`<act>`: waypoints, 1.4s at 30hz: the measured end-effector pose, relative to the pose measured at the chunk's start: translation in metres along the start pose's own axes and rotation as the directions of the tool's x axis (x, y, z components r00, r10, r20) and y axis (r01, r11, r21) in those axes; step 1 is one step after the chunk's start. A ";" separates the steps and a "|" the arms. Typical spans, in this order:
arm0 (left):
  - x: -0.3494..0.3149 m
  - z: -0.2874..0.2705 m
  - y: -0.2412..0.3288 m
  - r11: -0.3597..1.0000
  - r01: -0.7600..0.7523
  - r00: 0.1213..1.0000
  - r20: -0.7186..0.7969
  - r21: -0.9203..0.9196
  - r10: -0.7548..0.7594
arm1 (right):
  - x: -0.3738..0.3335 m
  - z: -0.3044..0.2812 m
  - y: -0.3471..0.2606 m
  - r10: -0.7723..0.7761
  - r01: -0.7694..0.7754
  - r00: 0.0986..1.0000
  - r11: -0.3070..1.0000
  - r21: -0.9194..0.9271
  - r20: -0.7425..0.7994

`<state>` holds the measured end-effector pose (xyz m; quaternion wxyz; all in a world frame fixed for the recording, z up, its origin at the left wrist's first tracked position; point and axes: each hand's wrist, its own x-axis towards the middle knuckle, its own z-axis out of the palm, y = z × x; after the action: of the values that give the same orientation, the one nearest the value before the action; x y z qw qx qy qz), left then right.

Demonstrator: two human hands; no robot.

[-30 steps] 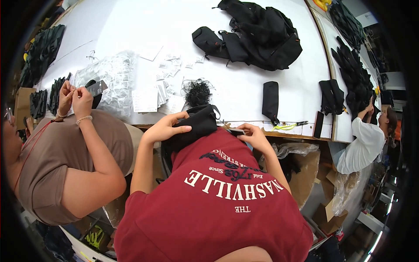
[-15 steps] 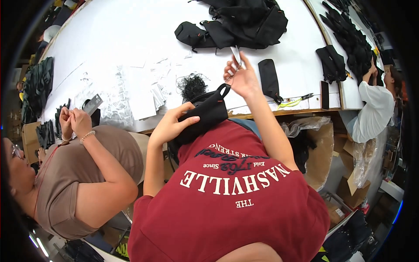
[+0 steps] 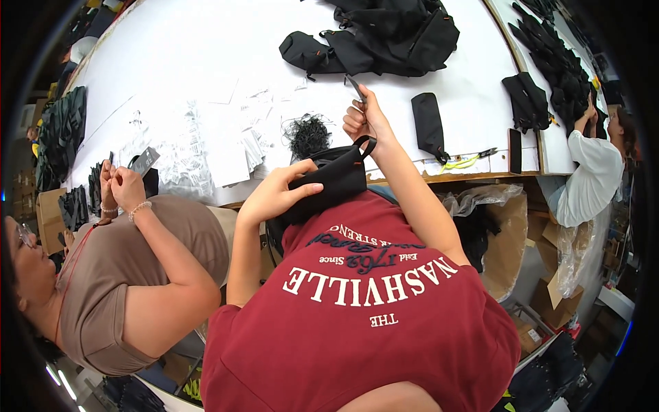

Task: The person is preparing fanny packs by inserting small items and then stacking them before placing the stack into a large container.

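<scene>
The bare left hand [image 3: 278, 195] is clamped in a grip, thumb [image 3: 309, 188] extended rightward below the bent fingers [image 3: 301, 168]. The bare right hand [image 3: 371, 123] is positioned farther forward, fingers curled, its bare forearm [image 3: 424, 196] slanting forward-left.

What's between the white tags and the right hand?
In the head view, a tangle of black strings lies between the white tags and the right hand.

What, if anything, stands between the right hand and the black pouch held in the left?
Nothing separate is visible between the right hand and the black pouch; only the pouch's own loop stands up on that side.
</scene>
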<state>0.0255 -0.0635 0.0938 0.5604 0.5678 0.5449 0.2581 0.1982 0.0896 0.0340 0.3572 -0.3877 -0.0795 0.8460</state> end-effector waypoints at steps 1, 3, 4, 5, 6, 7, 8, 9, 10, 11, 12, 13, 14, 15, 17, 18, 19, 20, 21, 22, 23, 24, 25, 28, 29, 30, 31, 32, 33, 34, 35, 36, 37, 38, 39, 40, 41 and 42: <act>0.001 0.000 0.000 1.000 -0.024 1.000 -0.002 0.019 0.025 | -0.001 -0.004 -0.001 0.010 -0.010 0.982 1.000 -0.003 0.191; 0.001 0.000 0.000 0.998 -0.046 0.999 -0.004 0.035 0.046 | 0.000 -0.009 -0.002 0.001 0.005 0.980 0.999 -0.032 0.200; 0.001 -0.001 0.001 0.999 -0.028 1.000 -0.005 0.044 0.029 | -0.001 -0.007 -0.004 -0.009 0.023 0.977 0.998 -0.061 0.213; 0.001 -0.002 0.002 0.998 -0.011 1.000 -0.006 0.054 0.012 | -0.002 -0.005 -0.006 -0.006 0.019 0.977 0.998 -0.062 0.212; 0.001 -0.003 0.003 0.999 -0.009 1.000 -0.007 0.051 0.009 | -0.002 -0.002 -0.010 -0.205 0.217 0.976 0.950 -0.225 0.076; 0.000 -0.004 0.003 0.997 -0.029 0.999 -0.041 0.066 0.032 | -0.003 0.002 -0.014 -0.412 0.369 0.911 0.838 -0.403 -0.022; -0.002 -0.005 0.004 0.996 -0.048 0.996 -0.074 0.079 0.054 | -0.004 0.003 -0.023 -0.594 0.530 0.802 0.660 -0.532 0.062; 0.000 -0.007 0.007 0.990 0.009 0.994 -0.109 0.139 0.007 | -0.007 0.001 -0.035 -0.732 0.648 0.658 0.432 -0.627 0.175; 0.002 -0.010 0.010 0.983 0.044 0.992 -0.127 0.178 -0.022 | -0.011 -0.003 -0.046 -0.735 0.702 0.620 0.363 -0.612 0.275; 0.005 -0.011 0.012 0.973 0.082 0.988 -0.146 0.215 -0.052 | -0.020 0.005 -0.051 -0.728 0.704 0.600 0.283 -0.652 0.331; 0.009 -0.011 0.014 0.961 0.106 0.987 -0.143 0.255 -0.072 | -0.024 0.001 -0.055 -0.667 0.689 0.612 0.186 -0.700 0.425; 0.012 -0.010 0.011 0.962 0.110 0.986 -0.148 0.251 -0.074 | -0.031 0.002 -0.059 -0.591 0.679 0.622 0.081 -0.730 0.513; 0.015 -0.008 0.006 0.928 -0.008 0.982 -0.174 0.373 0.078 | -0.036 0.005 -0.055 -0.501 0.679 0.655 0.059 -0.732 0.566; 0.016 -0.006 0.003 0.862 -0.115 0.957 -0.179 0.493 0.230 | -0.043 0.009 -0.050 -0.404 0.680 0.681 0.037 -0.732 0.611; 0.019 0.001 0.009 0.876 -0.071 0.966 -0.186 0.477 0.180 | -0.064 0.027 -0.041 -0.241 0.555 0.684 -0.441 -0.706 0.688; 0.022 0.005 0.010 0.855 -0.190 0.917 -0.223 0.482 0.329 | -0.067 0.026 -0.036 -0.146 0.547 0.710 -0.501 -0.671 0.689; 0.025 0.007 0.010 0.814 -0.305 0.844 -0.256 0.493 0.472 | -0.067 0.025 -0.031 -0.052 0.542 0.732 -0.559 -0.627 0.679; 0.028 0.010 0.010 0.761 -0.345 0.810 -0.235 0.549 0.537 | -0.066 0.024 -0.028 0.064 0.506 0.787 -0.636 -0.582 0.614; 0.028 0.009 0.008 0.717 -0.362 0.819 -0.164 0.595 0.550 | -0.067 0.022 -0.026 0.090 0.505 0.802 -0.628 -0.592 0.590; 0.027 0.010 0.006 0.743 -0.356 0.845 -0.144 0.566 0.515 | -0.067 0.023 -0.026 0.136 0.488 0.834 -0.635 -0.599 0.535; 0.026 0.010 0.005 0.769 -0.348 0.869 -0.123 0.537 0.479 | -0.068 0.024 -0.028 0.182 0.470 0.861 -0.643 -0.605 0.476; 0.025 0.010 0.004 0.729 -0.366 0.843 -0.127 0.578 0.523 | -0.068 0.023 -0.028 0.189 0.478 0.856 -0.642 -0.599 0.480; 0.025 0.009 0.003 0.731 -0.356 0.843 -0.138 0.582 0.520 | -0.069 0.022 -0.029 0.214 0.485 0.867 -0.567 -0.665 0.451; 0.028 0.004 0.001 0.774 -0.340 0.877 -0.117 0.534 0.466 | -0.074 0.014 -0.032 0.186 0.524 0.850 -0.387 -0.759 0.492; 0.030 0.003 0.001 0.776 -0.338 0.877 -0.121 0.532 0.465 | -0.075 0.010 -0.034 0.114 0.556 0.828 -0.280 -0.782 0.549; 0.032 0.002 0.002 0.789 -0.313 0.905 -0.086 0.528 0.417 | -0.072 0.007 -0.037 0.133 0.532 0.846 -0.281 -0.799 0.517; 0.032 0.004 0.002 0.804 -0.285 0.931 -0.049 0.522 0.362 | -0.072 0.007 -0.037 0.139 0.529 0.848 -0.278 -0.801 0.512; 0.034 0.002 0.003 0.808 -0.282 0.933 -0.049 0.517 0.357 | -0.073 0.009 -0.038 0.181 0.506 0.862 -0.303 -0.807 0.473; 0.036 0.000 0.006 0.808 -0.281 0.938 -0.031 0.518 0.346 | -0.072 0.010 -0.038 0.222 0.484 0.874 -0.330 -0.811 0.432; 0.039 -0.003 0.008 0.805 -0.281 0.941 -0.014 0.522 0.337 | -0.067 0.011 -0.038 0.208 0.454 0.888 -0.258 -0.853 0.410; 0.039 -0.003 0.006 0.805 -0.280 0.941 -0.017 0.523 0.339 | -0.069 0.011 -0.038 0.209 0.456 0.887 -0.260 -0.851 0.411; 0.039 -0.002 0.003 0.882 -0.250 0.967 0.050 0.399 0.251 | -0.075 0.012 -0.038 0.266 0.386 0.911 -0.282 -0.878 0.315; 0.042 -0.006 0.001 0.938 -0.204 0.977 0.121 0.281 0.176 | -0.078 0.016 -0.041 0.316 0.325 0.922 -0.314 -0.892 0.225; 0.046 -0.010 0.005 0.935 -0.231 0.968 0.163 0.270 0.192 | -0.082 0.016 -0.036 0.306 0.499 0.844 -0.147 -0.854 0.440; 0.054 -0.021 0.011 0.960 -0.046 0.951 0.306 0.277 -0.042 | -0.089 0.019 -0.043 0.325 0.428 0.885 -0.280 -0.859 0.335; 0.069 -0.030 -0.010 0.982 -0.133 0.948 0.305 0.132 0.087 | -0.088 0.023 -0.045 0.352 0.447 0.879 -0.367 -0.816 0.322; 0.088 -0.040 -0.040 0.976 -0.216 0.934 0.286 -0.022 0.214 | -0.091 0.024 -0.045 0.384 0.460 0.873 -0.448 -0.766 0.299; 0.109 -0.056 -0.056 0.967 -0.072 0.984 0.142 -0.245 0.109 | -0.091 0.015 -0.043 0.348 0.394 0.895 -0.323 -0.860 0.279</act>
<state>-0.0141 0.0431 0.0216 0.6528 0.5389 0.4382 0.3023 0.2512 0.0626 0.1159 -0.1239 -0.3033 -0.8202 0.4689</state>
